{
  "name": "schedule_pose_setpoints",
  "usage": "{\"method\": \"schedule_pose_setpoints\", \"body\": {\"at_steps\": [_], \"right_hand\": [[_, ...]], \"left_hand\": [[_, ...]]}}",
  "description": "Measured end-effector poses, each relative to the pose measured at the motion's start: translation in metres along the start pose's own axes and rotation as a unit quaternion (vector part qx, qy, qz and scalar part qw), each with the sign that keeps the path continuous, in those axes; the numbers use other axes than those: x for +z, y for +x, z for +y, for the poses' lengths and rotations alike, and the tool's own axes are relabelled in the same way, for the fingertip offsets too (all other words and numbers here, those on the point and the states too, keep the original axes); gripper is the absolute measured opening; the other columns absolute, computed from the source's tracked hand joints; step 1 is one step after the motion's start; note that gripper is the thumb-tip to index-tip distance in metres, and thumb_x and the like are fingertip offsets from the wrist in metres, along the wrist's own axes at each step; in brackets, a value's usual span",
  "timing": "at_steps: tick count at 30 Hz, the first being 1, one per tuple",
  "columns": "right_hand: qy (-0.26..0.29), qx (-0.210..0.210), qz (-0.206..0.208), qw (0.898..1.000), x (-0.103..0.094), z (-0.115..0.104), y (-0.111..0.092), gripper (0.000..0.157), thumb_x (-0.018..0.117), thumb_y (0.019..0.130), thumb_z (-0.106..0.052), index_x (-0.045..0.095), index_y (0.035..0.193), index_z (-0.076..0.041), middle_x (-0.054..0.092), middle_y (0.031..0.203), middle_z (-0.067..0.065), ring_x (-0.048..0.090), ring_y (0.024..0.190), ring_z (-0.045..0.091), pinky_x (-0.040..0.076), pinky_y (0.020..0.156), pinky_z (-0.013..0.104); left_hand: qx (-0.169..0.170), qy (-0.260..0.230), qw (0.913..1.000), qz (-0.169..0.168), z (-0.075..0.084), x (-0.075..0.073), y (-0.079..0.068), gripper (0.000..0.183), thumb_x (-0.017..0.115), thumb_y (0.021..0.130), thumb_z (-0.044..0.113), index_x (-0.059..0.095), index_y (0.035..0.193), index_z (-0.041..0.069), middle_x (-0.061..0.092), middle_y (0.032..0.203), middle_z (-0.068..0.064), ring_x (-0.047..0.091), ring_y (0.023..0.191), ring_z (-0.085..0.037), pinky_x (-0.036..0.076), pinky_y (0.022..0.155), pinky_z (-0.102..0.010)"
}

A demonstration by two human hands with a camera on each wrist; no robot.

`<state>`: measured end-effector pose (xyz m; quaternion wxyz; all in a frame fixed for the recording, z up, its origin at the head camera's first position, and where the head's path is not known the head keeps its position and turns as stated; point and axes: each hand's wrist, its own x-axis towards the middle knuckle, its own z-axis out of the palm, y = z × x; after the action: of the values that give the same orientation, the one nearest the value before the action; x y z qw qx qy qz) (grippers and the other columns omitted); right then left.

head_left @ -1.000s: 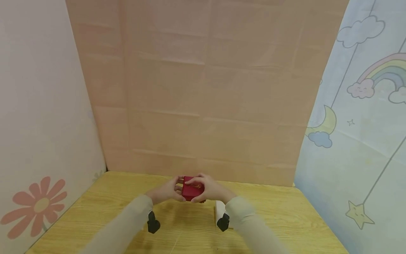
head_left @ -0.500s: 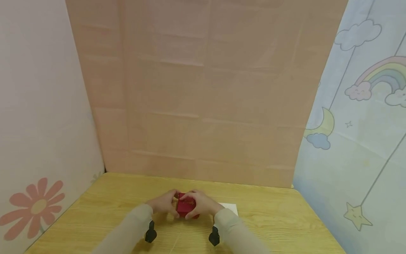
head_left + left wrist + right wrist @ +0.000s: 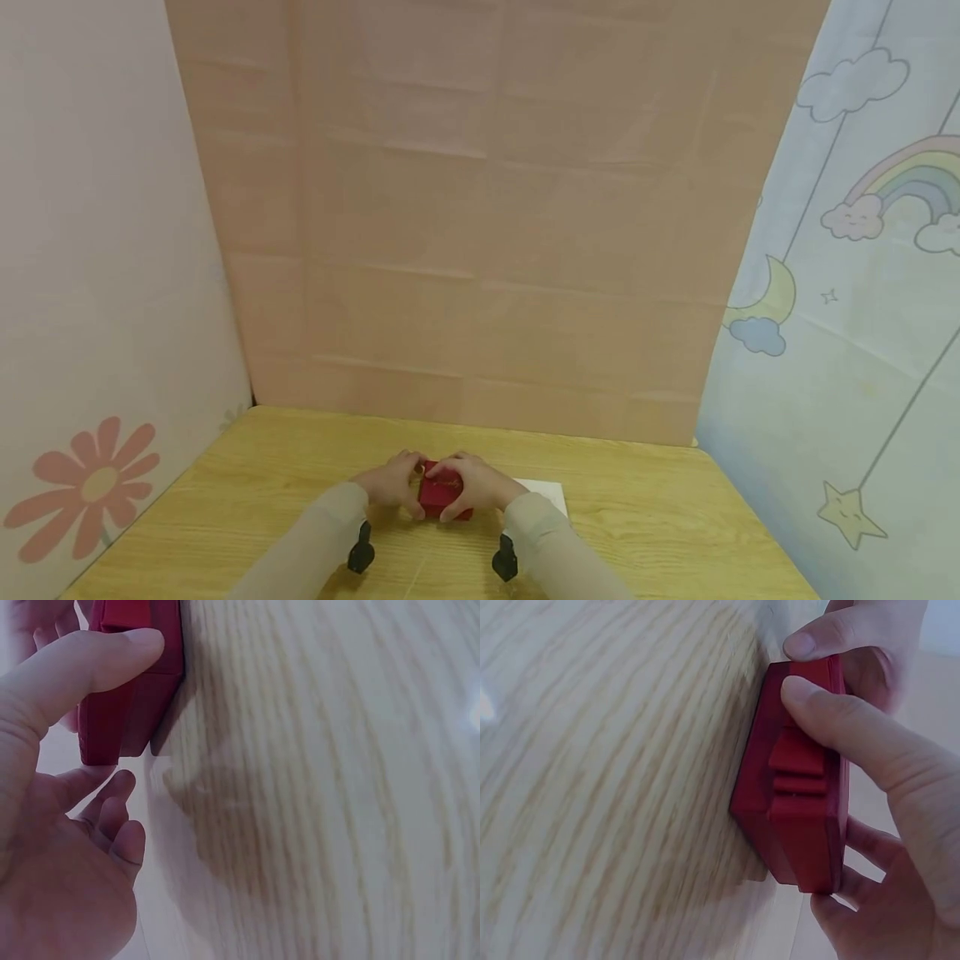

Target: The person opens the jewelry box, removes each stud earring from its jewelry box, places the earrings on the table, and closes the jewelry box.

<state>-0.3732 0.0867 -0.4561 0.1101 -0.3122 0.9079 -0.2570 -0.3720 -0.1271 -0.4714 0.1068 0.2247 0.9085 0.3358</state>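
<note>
Head view: lighting soft, even and rather dim; faint shadows fall on the worktop [image 3: 652, 508] between the sleeves [image 3: 303, 542], and the gold lettering [image 3: 448, 482] on the red box [image 3: 436, 495] is too small to read. Wrist views: cooler and greyer, each with a white glare spot [image 3: 475, 716] on the worktop, well apart from the red box, and a soft-edged shadow close beside the red box. In the left wrist view, the wood grain appears bowed.
</note>
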Motion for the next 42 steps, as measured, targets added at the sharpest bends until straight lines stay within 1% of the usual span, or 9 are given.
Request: {"method": "schedule_pose_setpoints", "body": {"at_steps": [8, 14, 18, 21, 26, 29, 32, 36, 42], "right_hand": [[0.013, 0.003, -0.009, 1.000, -0.001, -0.003, -0.002, 0.059, 0.086, 0.072, -0.028, 0.060, 0.124, -0.033, 0.050, 0.129, -0.003, 0.051, 0.107, 0.014, 0.051, 0.083, 0.029], [0.016, 0.005, -0.010, 1.000, -0.003, -0.005, -0.003, 0.058, 0.086, 0.073, -0.027, 0.060, 0.125, -0.032, 0.050, 0.129, -0.003, 0.051, 0.106, 0.014, 0.051, 0.083, 0.029], [0.004, 0.004, -0.008, 1.000, -0.003, -0.005, -0.003, 0.059, 0.085, 0.073, -0.029, 0.059, 0.126, -0.032, 0.049, 0.132, -0.001, 0.050, 0.110, 0.017, 0.050, 0.084, 0.031], [-0.019, 0.005, -0.006, 1.000, -0.002, -0.006, -0.003, 0.061, 0.085, 0.073, -0.032, 0.057, 0.128, -0.033, 0.045, 0.140, 0.005, 0.045, 0.121, 0.025, 0.050, 0.089, 0.040], [-0.036, 0.005, 0.000, 0.999, -0.006, -0.012, -0.007, 0.069, 0.085, 0.073, -0.035, 0.053, 0.134, -0.034, 0.031, 0.152, 0.015, 0.027, 0.139, 0.039, 0.043, 0.095, 0.060], [-0.028, 0.001, 0.010, 1.000, -0.016, -0.019, -0.011, 0.066, 0.082, 0.075, -0.037, 0.053, 0.135, -0.032, 0.036, 0.151, 0.010, 0.032, 0.138, 0.035, 0.043, 0.098, 0.058], [-0.003, -0.006, 0.025, 1.000, -0.030, -0.023, -0.019, 0.057, 0.079, 0.080, -0.036, 0.056, 0.132, -0.028, 0.044, 0.146, 0.004, 0.039, 0.135, 0.031, 0.041, 0.102, 0.054], [0.038, -0.028, 0.048, 0.998, -0.049, -0.019, -0.035, 0.049, 0.073, 0.085, -0.033, 0.058, 0.130, -0.022, 0.051, 0.141, 0.000, 0.044, 0.133, 0.029, 0.039, 0.104, 0.055], [0.078, -0.064, 0.079, 0.992, -0.070, -0.005, -0.066, 0.035, 0.068, 0.091, -0.028, 0.061, 0.123, -0.018, 0.061, 0.126, 0.001, 0.057, 0.116, 0.032, 0.044, 0.098, 0.054]], "left_hand": [[-0.005, 0.010, 0.9999, -0.009, 0.003, -0.002, -0.001, 0.072, 0.088, 0.060, 0.018, 0.052, 0.122, 0.007, 0.051, 0.115, -0.008, 0.049, 0.110, -0.030, 0.042, 0.093, -0.058], [-0.012, -0.002, 0.9998, -0.014, 0.009, -0.005, -0.003, 0.073, 0.088, 0.061, 0.015, 0.051, 0.123, 0.005, 0.051, 0.115, -0.009, 0.049, 0.109, -0.030, 0.041, 0.094, -0.058], [-0.014, 0.000, 0.9998, -0.012, 0.010, -0.006, -0.002, 0.074, 0.088, 0.061, 0.014, 0.051, 0.124, 0.004, 0.050, 0.116, -0.011, 0.049, 0.110, -0.031, 0.041, 0.095, -0.058], [-0.020, 0.004, 0.9998, -0.008, 0.011, -0.005, -0.002, 0.080, 0.090, 0.060, 0.014, 0.048, 0.128, 0.004, 0.049, 0.119, -0.012, 0.048, 0.112, -0.032, 0.040, 0.096, -0.060], [-0.036, 0.029, 0.9989, -0.004, 0.014, -0.004, -0.003, 0.102, 0.093, 0.058, 0.020, 0.036, 0.142, 0.007, 0.045, 0.130, -0.015, 0.042, 0.121, -0.037, 0.037, 0.096, -0.065], [-0.043, 0.050, 0.9978, -0.004, 0.014, -0.006, -0.002, 0.111, 0.093, 0.056, 0.026, 0.030, 0.146, 0.010, 0.042, 0.134, -0.016, 0.039, 0.125, -0.040, 0.036, 0.095, -0.068], [-0.041, 0.056, 0.9976, -0.004, 0.017, -0.010, -0.002, 0.113, 0.093, 0.056, 0.030, 0.029, 0.147, 0.011, 0.039, 0.139, -0.017, 0.037, 0.129, -0.040, 0.037, 0.094, -0.068], [-0.024, 0.067, 0.9975, 0.001, 0.032, -0.015, -0.005, 0.099, 0.090, 0.063, 0.029, 0.036, 0.144, 0.010, 0.037, 0.144, -0.017, 0.036, 0.132, -0.038, 0.038, 0.095, -0.067], [0.029, 0.090, 0.9956, 0.002, 0.072, -0.017, -0.008, 0.066, 0.082, 0.075, 0.019, 0.052, 0.132, 0.006, 0.055, 0.129, -0.012, 0.051, 0.119, -0.033, 0.044, 0.096, -0.055]]}}
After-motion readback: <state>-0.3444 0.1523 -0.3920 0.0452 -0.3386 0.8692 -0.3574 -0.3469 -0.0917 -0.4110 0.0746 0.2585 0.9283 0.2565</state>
